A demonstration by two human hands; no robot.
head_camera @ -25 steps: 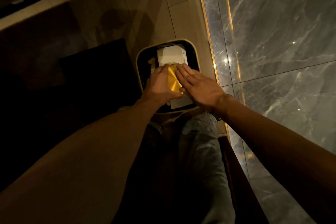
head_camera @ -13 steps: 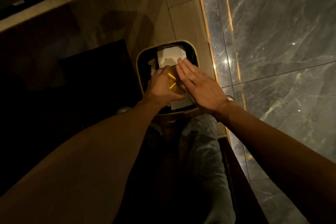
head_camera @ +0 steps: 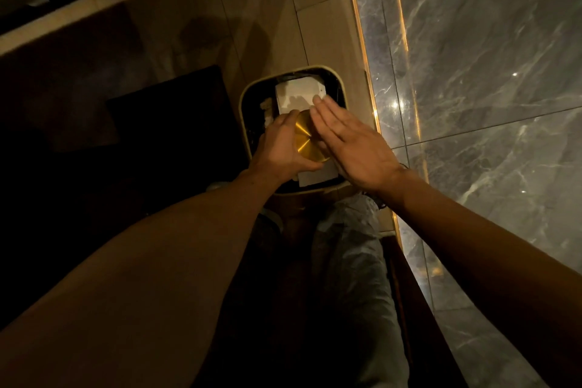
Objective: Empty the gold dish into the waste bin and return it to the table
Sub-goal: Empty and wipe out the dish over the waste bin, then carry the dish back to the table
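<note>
The round gold dish (head_camera: 307, 140) is held over the open waste bin (head_camera: 244, 104), its shiny underside turned up toward me. My left hand (head_camera: 280, 148) grips the dish by its left rim. My right hand (head_camera: 352, 143) lies flat with fingers stretched out against the dish's right side, covering part of it. The bin has a pale rounded-square rim and a dark liner. White paper or card waste (head_camera: 297, 94) lies inside it under the dish.
The bin stands on beige floor tiles next to a grey marble wall (head_camera: 472, 72) with a lit gold strip at its base. A dark mat or low furniture (head_camera: 170, 110) lies left of the bin. My legs in grey trousers (head_camera: 352, 261) are below.
The dish has turned so more of its round gold underside shows. My right hand has slid slightly right and stays flat against it. The left hand keeps its grip.
</note>
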